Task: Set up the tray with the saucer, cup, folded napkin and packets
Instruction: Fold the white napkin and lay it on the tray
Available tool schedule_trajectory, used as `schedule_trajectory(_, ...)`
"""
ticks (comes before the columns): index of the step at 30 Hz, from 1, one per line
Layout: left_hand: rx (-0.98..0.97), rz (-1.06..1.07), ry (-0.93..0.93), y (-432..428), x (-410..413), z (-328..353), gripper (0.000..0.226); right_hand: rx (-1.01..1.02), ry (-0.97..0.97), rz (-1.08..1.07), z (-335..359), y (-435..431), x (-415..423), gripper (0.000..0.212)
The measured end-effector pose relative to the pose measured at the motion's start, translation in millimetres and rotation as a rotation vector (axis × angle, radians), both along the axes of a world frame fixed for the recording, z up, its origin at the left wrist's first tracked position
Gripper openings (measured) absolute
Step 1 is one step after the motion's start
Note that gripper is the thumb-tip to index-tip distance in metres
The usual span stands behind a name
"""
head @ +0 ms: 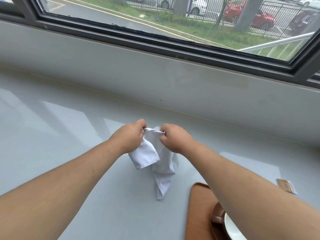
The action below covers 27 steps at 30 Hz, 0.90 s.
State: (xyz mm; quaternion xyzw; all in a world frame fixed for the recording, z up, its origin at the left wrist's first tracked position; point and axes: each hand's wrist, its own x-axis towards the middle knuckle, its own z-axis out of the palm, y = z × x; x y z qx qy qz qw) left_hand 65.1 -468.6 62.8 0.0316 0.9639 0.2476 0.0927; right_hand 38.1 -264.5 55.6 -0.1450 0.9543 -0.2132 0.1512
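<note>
Fingers of both hands are curled and pinched on the top edge of the napkin. One corner is taken by the left hand, the next by the right hand, with the two hands close together. Napkin is held up over the desk and the rest of the cloth hangs loose. The lowest tip looks to reach the surface, but contact cannot be confirmed. It is not folded yet and not on the tray.

Cloth is judged light and limp, with no stiffness. Shape is kept only where it is pinched or laid flat. The hemmed corners are the grip points to be used. Folding is better done flat on the desk, with creases pressed down.

Tray sits near right, partly hidden by the right forearm. Saucer and cup are already set on it. One packet lies on the desk right of the tray, apart from it.
</note>
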Motion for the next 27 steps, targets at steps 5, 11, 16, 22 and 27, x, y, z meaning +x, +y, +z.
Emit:
schedule_trajectory(5,0.002,0.059,0.062,3.0,7.0,5.8,0.011,-0.052,0.025,-0.007,3.8,1.5,9.4,0.007)
schedule_trajectory(11,0.107,0.083,0.065,7.7,14.4,12.5,0.013,-0.055,0.059,0.026,12.4,0.3,20.3,0.012)
schedule_trajectory(16,0.0,0.079,0.075,8.0,19.4,14.6,0.05,-0.057,0.112,0.051,20.4,9.9,25.4,0.02)
schedule_trajectory(22,0.013,0.049,0.068,0.8,19.7,14.6,0.07,-0.03,0.182,0.072,21.4,24.3,28.3,0.069)
schedule_trajectory(27,0.073,0.021,0.053,7.6,19.7,22.8,0.052,-0.112,0.18,0.032,23.3,29.8,28.5,0.057)
